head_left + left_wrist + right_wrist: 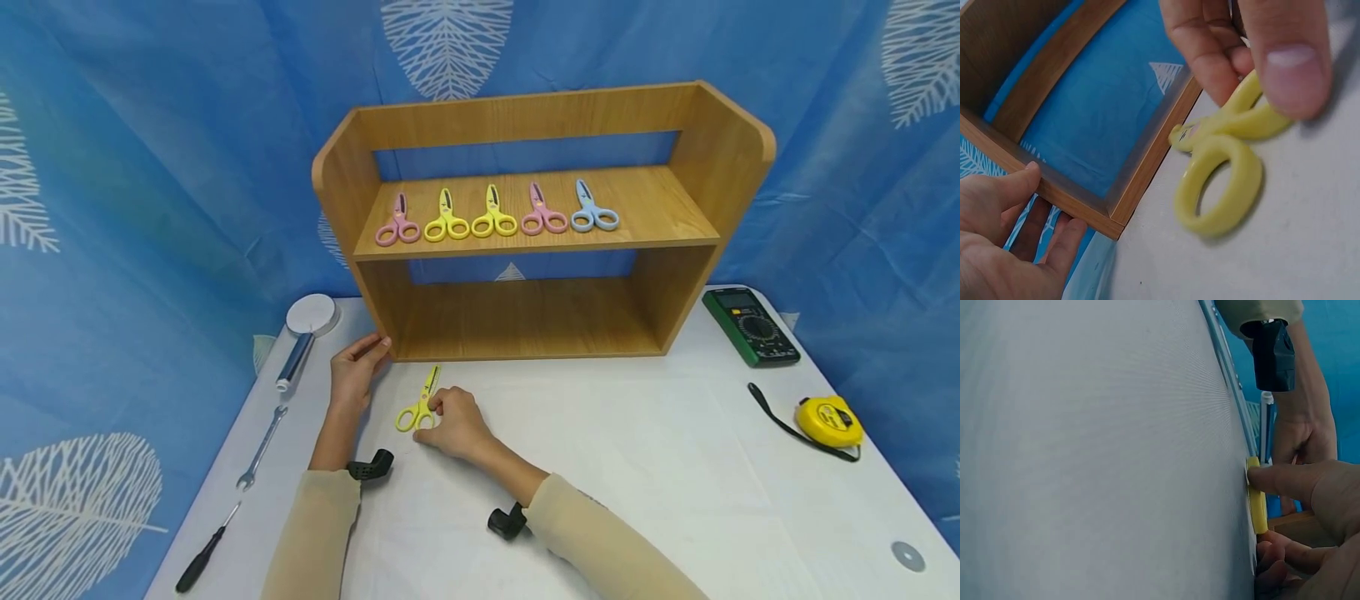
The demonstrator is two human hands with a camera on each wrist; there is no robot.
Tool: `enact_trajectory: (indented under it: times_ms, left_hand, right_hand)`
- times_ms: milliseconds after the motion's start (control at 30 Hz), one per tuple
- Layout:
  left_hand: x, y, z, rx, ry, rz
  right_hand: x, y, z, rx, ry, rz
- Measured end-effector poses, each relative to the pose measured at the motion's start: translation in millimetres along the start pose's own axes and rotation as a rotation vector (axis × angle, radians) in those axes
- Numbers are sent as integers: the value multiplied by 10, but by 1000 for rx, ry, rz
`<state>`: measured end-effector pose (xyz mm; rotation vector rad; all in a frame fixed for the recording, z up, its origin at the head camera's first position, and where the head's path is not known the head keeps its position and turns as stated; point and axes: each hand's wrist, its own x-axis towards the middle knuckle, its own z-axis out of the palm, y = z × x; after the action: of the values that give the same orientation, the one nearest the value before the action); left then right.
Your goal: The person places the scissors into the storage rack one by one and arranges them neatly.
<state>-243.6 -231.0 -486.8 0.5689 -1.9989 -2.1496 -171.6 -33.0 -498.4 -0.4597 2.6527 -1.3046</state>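
Yellow scissors lie on the white table in front of the wooden shelf, blades toward it. My right hand pinches one of their handle loops between thumb and fingers. The right wrist view shows the yellow handle edge-on between thumb and fingertips. At the shelf's lower left front corner, my left hand holds the side panel, thumb on the front edge and fingers along the outside. The upper board bears a row of scissors: pink, yellow, another yellow, another pink, and blue.
On the left are a white round-headed object with a blue handle, a wrench and a screwdriver. To the right lie a green multimeter, a yellow tape measure and a grey disc. Blue cloth hangs behind.
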Motion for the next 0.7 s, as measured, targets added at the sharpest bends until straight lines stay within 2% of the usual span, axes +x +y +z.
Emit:
enact_trajectory:
  times_ms: [233, 400, 567, 700]
  left_hand:
    - [14, -11, 4, 6, -2, -15]
    - [4, 1, -18, -25, -13, 5]
    - [-7, 7, -26, -41, -19, 10]
    - [-23, 11, -38, -51, -36, 13]
  right_hand:
    - [-36, 7, -29, 6, 40, 0]
    - [-65, -2, -105, 42, 41, 20]
    - [-154, 35, -327, 157, -9, 53]
    - [-304, 30, -646, 225, -27, 39]
